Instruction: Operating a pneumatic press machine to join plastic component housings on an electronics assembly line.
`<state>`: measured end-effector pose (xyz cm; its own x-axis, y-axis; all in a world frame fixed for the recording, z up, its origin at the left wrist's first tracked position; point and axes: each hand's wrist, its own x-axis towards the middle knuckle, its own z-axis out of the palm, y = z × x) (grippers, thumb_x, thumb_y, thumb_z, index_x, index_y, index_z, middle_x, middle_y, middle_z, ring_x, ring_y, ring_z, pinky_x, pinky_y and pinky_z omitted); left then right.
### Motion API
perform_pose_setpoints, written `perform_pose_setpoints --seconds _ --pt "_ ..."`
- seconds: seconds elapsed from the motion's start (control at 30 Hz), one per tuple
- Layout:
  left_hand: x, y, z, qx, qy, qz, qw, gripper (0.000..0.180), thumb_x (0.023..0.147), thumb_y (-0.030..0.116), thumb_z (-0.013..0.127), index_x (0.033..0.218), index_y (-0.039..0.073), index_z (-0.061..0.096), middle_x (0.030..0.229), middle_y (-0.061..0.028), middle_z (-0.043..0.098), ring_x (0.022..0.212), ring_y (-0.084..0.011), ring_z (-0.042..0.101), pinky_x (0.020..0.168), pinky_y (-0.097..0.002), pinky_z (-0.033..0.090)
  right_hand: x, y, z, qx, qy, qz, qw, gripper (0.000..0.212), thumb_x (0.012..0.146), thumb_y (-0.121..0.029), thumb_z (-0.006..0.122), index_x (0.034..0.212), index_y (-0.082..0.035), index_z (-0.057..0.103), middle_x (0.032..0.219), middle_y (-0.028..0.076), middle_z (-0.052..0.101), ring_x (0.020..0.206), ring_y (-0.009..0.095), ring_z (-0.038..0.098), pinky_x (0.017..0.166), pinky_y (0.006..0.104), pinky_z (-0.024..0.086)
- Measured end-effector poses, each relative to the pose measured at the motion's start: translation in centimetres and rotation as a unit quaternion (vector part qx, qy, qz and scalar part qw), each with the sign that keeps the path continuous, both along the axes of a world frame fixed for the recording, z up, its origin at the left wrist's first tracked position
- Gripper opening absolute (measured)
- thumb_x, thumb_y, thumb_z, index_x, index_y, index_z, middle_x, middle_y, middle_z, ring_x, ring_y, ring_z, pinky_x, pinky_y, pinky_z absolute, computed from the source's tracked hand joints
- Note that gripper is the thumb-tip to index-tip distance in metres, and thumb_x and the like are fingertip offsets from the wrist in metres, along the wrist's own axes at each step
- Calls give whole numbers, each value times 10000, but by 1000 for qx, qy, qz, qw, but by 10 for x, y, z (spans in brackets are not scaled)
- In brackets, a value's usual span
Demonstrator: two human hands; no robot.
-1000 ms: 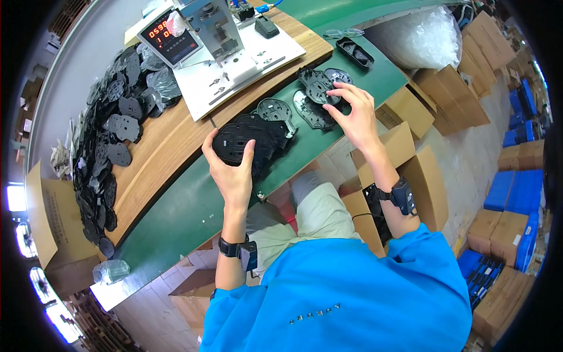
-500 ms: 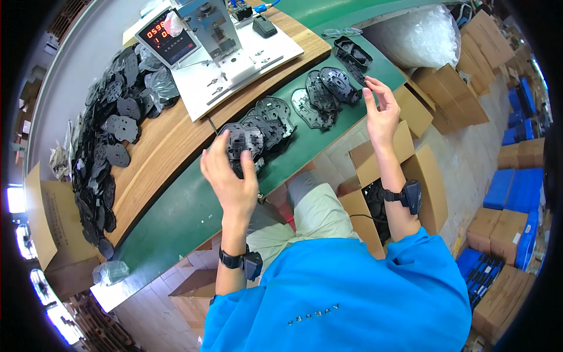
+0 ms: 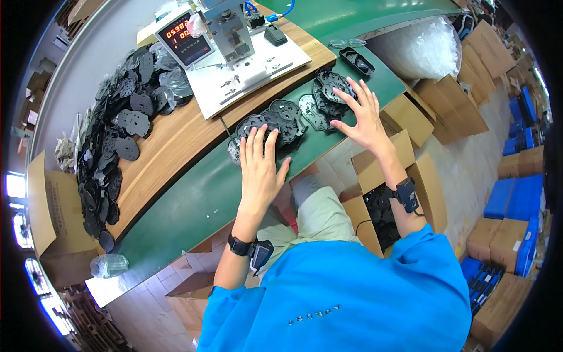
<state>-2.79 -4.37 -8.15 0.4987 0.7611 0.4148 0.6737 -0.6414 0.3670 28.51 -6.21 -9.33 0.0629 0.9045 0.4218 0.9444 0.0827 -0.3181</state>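
Left hand (image 3: 260, 167) lies flat, fingers spread, palm down on a fanned row of flat black plastic plates (image 3: 275, 122) on the green bench top (image 3: 176, 205); grips nothing. Right hand (image 3: 360, 120) open too, fingertips on a second cluster of the same black plates (image 3: 328, 88). Big heap of black plates (image 3: 111, 146) waits on the wooden board (image 3: 170, 138) at left, so most work appears undone. Small press machine (image 3: 231, 29) stands idle.

A red-digit display screen (image 3: 185, 40) stands upper left; brown cardboard boxes (image 3: 451, 105), perhaps open, right.
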Motion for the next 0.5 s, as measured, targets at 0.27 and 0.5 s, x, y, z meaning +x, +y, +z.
perform_pose_setpoints --seconds 0.27,0.5 --pt "-8 11 -18 58 -144 4 988 407 819 -15 805 1194 88 686 1265 -87 711 1227 -315 652 1201 -509 402 -1 1 -7 14 49 -8 999 471 870 -397 876 1237 -125 757 1559 118 589 1508 385 457 1285 605 253" --pt "-17 7 -23 80 -198 20 977 435 761 -29 790 1168 94 699 1228 -32 732 1199 -251 672 1222 -533 351 -86 -23 49 97 85 104 986 439 843 -192 868 1257 -138 732 1408 86 633 1335 311 555 1127 466 422"
